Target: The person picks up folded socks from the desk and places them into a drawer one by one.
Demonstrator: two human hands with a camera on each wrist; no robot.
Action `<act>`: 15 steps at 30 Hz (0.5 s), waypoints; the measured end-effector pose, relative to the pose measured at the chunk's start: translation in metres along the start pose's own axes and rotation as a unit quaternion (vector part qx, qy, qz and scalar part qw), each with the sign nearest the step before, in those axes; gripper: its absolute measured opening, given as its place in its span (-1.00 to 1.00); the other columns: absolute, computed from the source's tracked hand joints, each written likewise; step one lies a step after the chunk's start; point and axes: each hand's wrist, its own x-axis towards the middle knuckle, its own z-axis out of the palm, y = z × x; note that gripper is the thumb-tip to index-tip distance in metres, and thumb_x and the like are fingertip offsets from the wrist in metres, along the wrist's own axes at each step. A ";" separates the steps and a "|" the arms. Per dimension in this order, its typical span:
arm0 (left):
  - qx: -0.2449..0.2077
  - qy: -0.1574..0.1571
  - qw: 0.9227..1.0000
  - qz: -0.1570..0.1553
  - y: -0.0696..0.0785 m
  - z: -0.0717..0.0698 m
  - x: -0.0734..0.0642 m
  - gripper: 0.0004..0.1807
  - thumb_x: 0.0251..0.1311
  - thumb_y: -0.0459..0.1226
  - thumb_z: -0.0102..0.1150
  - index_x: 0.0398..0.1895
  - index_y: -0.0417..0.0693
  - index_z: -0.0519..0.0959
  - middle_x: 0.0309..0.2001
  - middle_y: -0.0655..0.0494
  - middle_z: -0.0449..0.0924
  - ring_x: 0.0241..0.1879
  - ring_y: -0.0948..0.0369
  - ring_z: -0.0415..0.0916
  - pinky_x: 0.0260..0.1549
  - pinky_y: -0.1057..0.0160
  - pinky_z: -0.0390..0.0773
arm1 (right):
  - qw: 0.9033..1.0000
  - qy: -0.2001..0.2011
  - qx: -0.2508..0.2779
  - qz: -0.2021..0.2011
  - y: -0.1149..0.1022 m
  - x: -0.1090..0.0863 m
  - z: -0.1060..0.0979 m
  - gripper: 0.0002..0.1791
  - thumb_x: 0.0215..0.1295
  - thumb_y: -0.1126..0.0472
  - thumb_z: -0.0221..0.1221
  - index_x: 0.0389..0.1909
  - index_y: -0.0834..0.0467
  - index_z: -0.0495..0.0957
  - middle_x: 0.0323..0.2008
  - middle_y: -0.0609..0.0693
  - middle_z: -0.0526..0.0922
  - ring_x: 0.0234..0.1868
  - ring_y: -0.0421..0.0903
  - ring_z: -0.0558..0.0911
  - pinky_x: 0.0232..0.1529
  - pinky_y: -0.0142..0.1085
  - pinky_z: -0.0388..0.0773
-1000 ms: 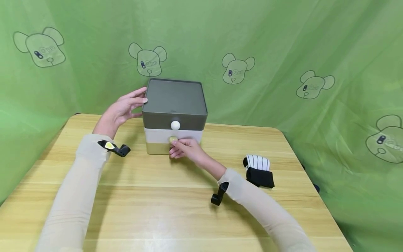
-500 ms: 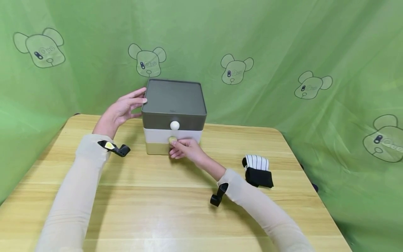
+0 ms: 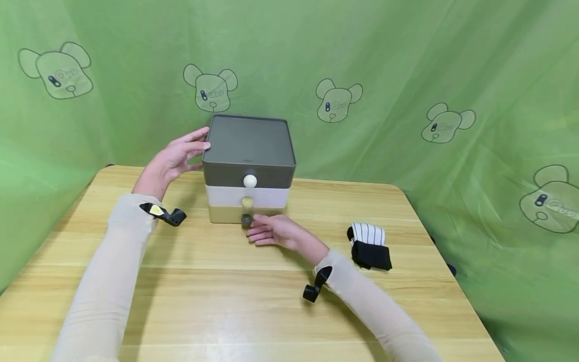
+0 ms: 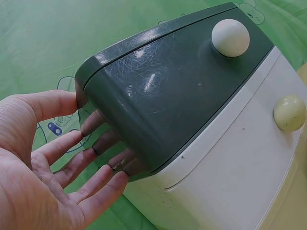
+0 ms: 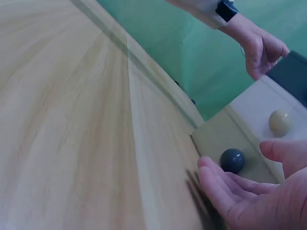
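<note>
A three-tier drawer box stands at the back of the table. Its dark grey top drawer has a white knob, the white middle one a yellow-green knob, and the tan bottom one a dark grey knob. My left hand steadies the box's left side, straight fingertips against the dark top tier in the left wrist view. Low at the front, my right hand has its thumb and fingers spread apart around the dark grey knob, not pinching it. All the drawers are pushed in.
Folded socks, black with a white striped part, lie on the right of the wooden table. A green curtain with bear-head drawings hangs right behind the box and along the right side.
My right hand has let go of the yellow-green knob and moved down to the dark grey knob, its fingers spreading. The left hand stays at the box's side.
</note>
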 end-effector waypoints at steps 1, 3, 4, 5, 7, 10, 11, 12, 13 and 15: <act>0.000 0.000 1.000 0.000 0.000 0.000 0.000 -0.22 0.45 -0.34 0.10 0.63 0.29 0.05 0.66 0.24 -0.05 0.61 0.08 -0.05 0.60 -0.21 -0.13 | 1.000 -0.009 0.013 0.004 0.002 0.002 0.000 -0.45 0.59 0.04 0.01 0.31 0.43 0.41 0.19 0.35 0.62 -0.08 -0.03 0.78 0.10 -0.19 0.71; 0.001 -0.001 1.000 -0.001 0.000 0.000 0.001 -0.22 0.45 -0.34 0.10 0.63 0.29 0.04 0.66 0.24 -0.06 0.62 0.08 -0.06 0.60 -0.21 -0.13 | 0.999 -0.023 0.034 0.007 0.006 0.007 0.001 -0.45 0.61 0.06 -0.03 0.34 0.44 0.38 0.22 0.36 0.60 -0.05 -0.02 0.77 0.15 -0.18 0.69; 0.002 -0.001 1.000 -0.002 0.000 0.000 0.001 -0.22 0.45 -0.33 0.10 0.63 0.29 0.04 0.66 0.24 -0.07 0.62 0.08 -0.06 0.60 -0.21 -0.13 | 0.999 -0.029 0.046 0.009 0.008 0.010 0.001 -0.45 0.62 0.07 -0.04 0.34 0.44 0.37 0.22 0.37 0.59 -0.05 -0.02 0.78 0.17 -0.17 0.68; 0.003 -0.002 1.000 -0.002 0.000 0.000 0.001 -0.22 0.46 -0.33 0.10 0.63 0.29 0.04 0.66 0.24 -0.07 0.62 0.08 -0.07 0.60 -0.21 -0.13 | 0.998 -0.032 0.059 0.010 0.009 0.012 0.002 -0.46 0.62 0.08 -0.05 0.35 0.45 0.36 0.22 0.38 0.58 -0.05 -0.01 0.78 0.19 -0.16 0.67; 0.004 -0.001 1.000 -0.002 -0.001 0.000 0.001 -0.22 0.46 -0.33 0.09 0.63 0.28 0.04 0.67 0.23 -0.08 0.62 0.07 -0.07 0.60 -0.21 -0.13 | 0.996 -0.033 0.084 0.012 0.011 0.016 0.004 -0.48 0.62 0.11 -0.05 0.34 0.45 0.35 0.20 0.39 0.57 -0.08 -0.01 0.79 0.21 -0.15 0.65; 0.003 -0.001 1.000 0.000 -0.001 0.000 0.001 -0.23 0.46 -0.33 0.09 0.63 0.28 0.05 0.67 0.22 -0.09 0.62 0.08 -0.08 0.60 -0.21 -0.14 | 0.992 -0.025 0.122 0.014 0.011 0.021 0.006 -0.53 0.62 0.14 -0.04 0.31 0.42 0.37 0.18 0.39 0.56 -0.14 -0.02 0.80 0.25 -0.12 0.61; 0.002 0.000 1.000 0.000 -0.001 0.000 0.001 -0.23 0.46 -0.34 0.09 0.63 0.28 0.05 0.67 0.22 -0.09 0.63 0.08 -0.08 0.60 -0.21 -0.14 | 0.991 -0.023 0.130 0.015 0.011 0.022 0.007 -0.54 0.62 0.15 -0.04 0.30 0.41 0.38 0.18 0.39 0.56 -0.15 -0.03 0.80 0.26 -0.11 0.59; 0.000 0.000 1.000 0.001 -0.001 -0.001 0.001 -0.23 0.46 -0.34 0.09 0.63 0.27 0.05 0.67 0.22 -0.09 0.63 0.08 -0.08 0.60 -0.21 -0.14 | 0.990 -0.021 0.135 0.015 0.011 0.023 0.008 -0.55 0.62 0.15 -0.04 0.29 0.41 0.38 0.18 0.39 0.55 -0.17 -0.04 0.80 0.27 -0.10 0.58; 0.000 0.000 1.000 0.001 -0.001 -0.001 0.001 -0.23 0.46 -0.34 0.09 0.62 0.27 0.06 0.67 0.22 -0.09 0.63 0.08 -0.08 0.60 -0.21 -0.14 | 0.990 -0.019 0.139 0.016 0.011 0.024 0.008 -0.56 0.62 0.16 -0.05 0.29 0.40 0.39 0.18 0.39 0.54 -0.18 -0.04 0.80 0.28 -0.10 0.56; -0.001 -0.001 1.000 0.001 0.000 -0.001 0.001 -0.23 0.46 -0.35 0.08 0.63 0.27 0.05 0.67 0.22 -0.08 0.63 0.08 -0.08 0.60 -0.21 -0.14 | 0.990 -0.018 0.140 0.014 0.010 0.024 0.008 -0.58 0.62 0.17 -0.05 0.27 0.40 0.40 0.18 0.40 0.54 -0.16 -0.03 0.81 0.29 -0.09 0.54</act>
